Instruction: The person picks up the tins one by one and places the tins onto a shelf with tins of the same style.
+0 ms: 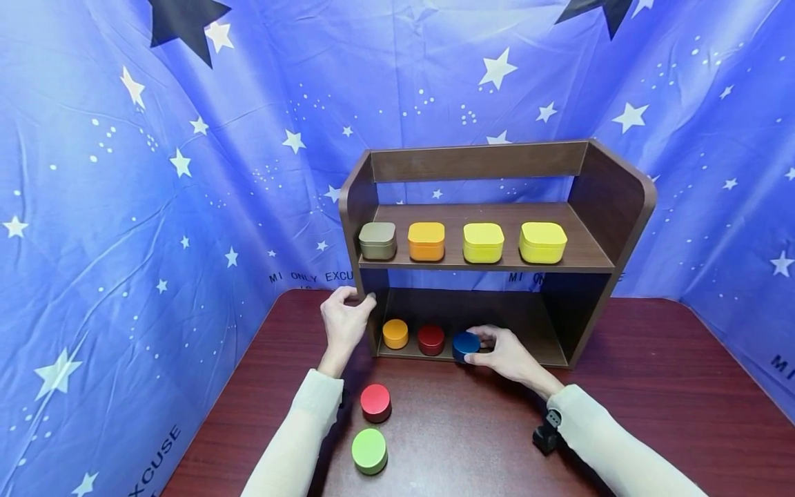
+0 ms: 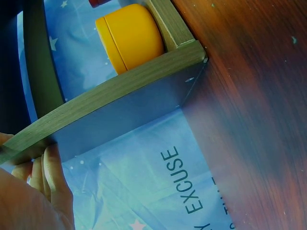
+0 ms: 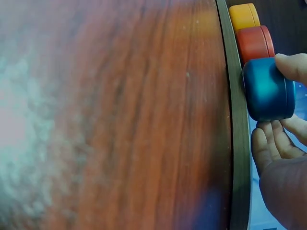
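Note:
My right hand (image 1: 508, 353) holds a blue round tin (image 1: 465, 347) between thumb and fingers at the front of the lower shelf. In the right wrist view the thumb lies on one side of the blue tin (image 3: 268, 90) and the fingertips on the other. Left of it on that shelf are a dark red round tin (image 1: 431, 340) and an orange round tin (image 1: 395, 334). My left hand (image 1: 345, 323) pinches the front edge of the wooden shelf unit's left side panel (image 2: 115, 91), fingers along its outer face.
On the upper shelf (image 1: 447, 268) stand four-cornered tins: one grey-green (image 1: 377, 241), one orange (image 1: 426, 241) and two yellow (image 1: 483, 243). A light red round tin (image 1: 375, 403) and a green round tin (image 1: 369, 451) sit on the table (image 1: 459, 442) in front. Blue star-printed cloth (image 1: 248, 172) hangs around.

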`<state>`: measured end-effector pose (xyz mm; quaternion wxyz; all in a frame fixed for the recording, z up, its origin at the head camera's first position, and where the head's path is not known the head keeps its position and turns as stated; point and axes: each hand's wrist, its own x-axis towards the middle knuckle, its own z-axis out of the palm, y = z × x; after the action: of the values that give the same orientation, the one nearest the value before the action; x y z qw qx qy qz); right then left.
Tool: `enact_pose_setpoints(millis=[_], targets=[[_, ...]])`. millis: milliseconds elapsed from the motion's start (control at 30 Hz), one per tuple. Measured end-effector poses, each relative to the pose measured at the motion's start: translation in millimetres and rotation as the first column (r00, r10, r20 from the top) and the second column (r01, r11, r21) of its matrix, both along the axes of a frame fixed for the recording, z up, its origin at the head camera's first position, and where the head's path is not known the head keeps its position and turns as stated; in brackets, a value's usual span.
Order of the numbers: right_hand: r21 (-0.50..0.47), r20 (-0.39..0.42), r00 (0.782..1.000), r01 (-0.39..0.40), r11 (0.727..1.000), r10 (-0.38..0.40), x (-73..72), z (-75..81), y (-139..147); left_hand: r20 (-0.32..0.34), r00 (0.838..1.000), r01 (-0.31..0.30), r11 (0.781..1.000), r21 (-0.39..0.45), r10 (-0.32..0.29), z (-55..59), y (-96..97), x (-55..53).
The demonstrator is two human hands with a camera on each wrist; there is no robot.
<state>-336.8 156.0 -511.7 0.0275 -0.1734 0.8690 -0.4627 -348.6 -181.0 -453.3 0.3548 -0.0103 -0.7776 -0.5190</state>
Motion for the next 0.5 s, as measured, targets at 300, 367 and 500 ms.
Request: enact_pose_setpoints(millis=[300, 367, 500], targets=[[-0.046, 0.003, 1.0, -0.01, 0.999, 0.01, -3.7, -2.9, 1.7, -0.005, 1.0, -0.003, 1.0, 0.017, 0.004, -0.1, 0.8, -1.2], [-0.044, 0.005, 1.0, -0.009, 0.999, 0.009, -3.8, -3.4, 1.7, -0.009, 1.0, -0.008, 1.0, 0.012, 0.008, -0.5, 0.8, -1.4], [-0.041, 0.007, 1.0, -0.006, 0.999, 0.007, -3.4, -3.4, 1.3, -0.011, 1.0, -0.007, 1.0, 0.009, 0.007, -0.7, 0.6, -1.4]])
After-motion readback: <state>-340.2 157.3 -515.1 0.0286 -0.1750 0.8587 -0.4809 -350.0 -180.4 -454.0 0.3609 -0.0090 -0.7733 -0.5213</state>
